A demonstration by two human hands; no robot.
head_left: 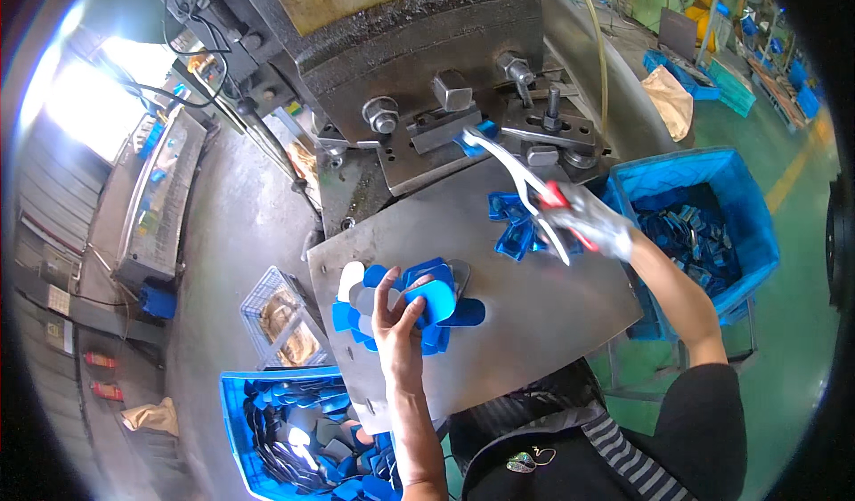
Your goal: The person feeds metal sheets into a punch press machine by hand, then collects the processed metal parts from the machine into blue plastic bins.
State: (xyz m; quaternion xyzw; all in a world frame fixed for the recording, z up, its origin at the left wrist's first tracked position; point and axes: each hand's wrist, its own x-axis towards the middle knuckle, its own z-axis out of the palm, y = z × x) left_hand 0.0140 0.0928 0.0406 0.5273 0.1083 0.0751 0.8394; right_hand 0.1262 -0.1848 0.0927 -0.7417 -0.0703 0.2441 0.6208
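My left hand (397, 334) pinches a flat blue metal blank (433, 301) with rounded ends, above a loose pile of similar blue and grey blanks (356, 298) on a metal plate table (552, 332). In a light glove, my right hand (598, 223) is closed round the red handles of long metal tongs (512, 162). Their far tips reach the die at the foot of a press (419, 82) and touch a blue piece (478, 138) there; whether they grip it, I cannot tell. Several bent blue pieces (511, 239) lie beneath the tongs, left of my right hand.
A blue bin (759, 234) of bent blue pieces stands to the right of the table. At the lower left, another blue bin (233, 430) holds flat blanks, with a pale plastic basket (258, 314) behind it. Bolts and clamps (552, 127) stick up around the die.
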